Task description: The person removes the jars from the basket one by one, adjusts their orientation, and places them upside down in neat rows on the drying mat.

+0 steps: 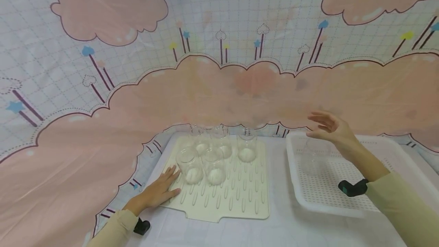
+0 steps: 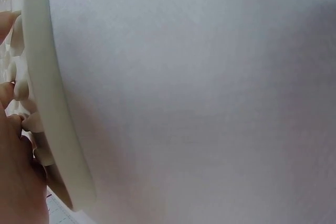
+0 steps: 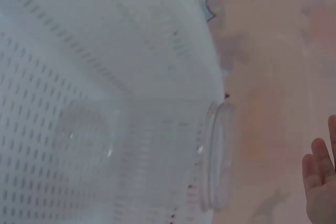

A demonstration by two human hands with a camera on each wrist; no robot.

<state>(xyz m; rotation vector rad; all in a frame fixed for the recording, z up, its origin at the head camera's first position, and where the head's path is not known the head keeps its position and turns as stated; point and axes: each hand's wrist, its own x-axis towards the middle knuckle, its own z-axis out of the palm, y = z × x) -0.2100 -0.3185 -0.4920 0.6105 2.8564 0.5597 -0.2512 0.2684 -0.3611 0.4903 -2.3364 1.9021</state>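
Observation:
My left hand [image 1: 156, 191] rests on the left edge of a cream ribbed drying mat [image 1: 241, 212], its fingers spread beside the nearest jar [image 1: 188, 163]. In the left wrist view, part of that hand shows at the mat's raised rim [image 2: 47, 87]. Several clear, empty jars stand on the back and left part of the mat. My right hand [image 1: 332, 128] is raised over the back left of a white perforated basket [image 1: 292, 174], fingers loosely bent and holding nothing. Below it, a clear jar [image 3: 218, 156] stands in the basket, its rim just under the hand.
A white cloth [image 1: 277, 201] covers the table under the mat and basket, with a strip of it between the two. Behind them hangs a printed curtain [image 1: 219, 90] with pink clouds. Black wrist straps [image 1: 353, 188] sit at both sleeves.

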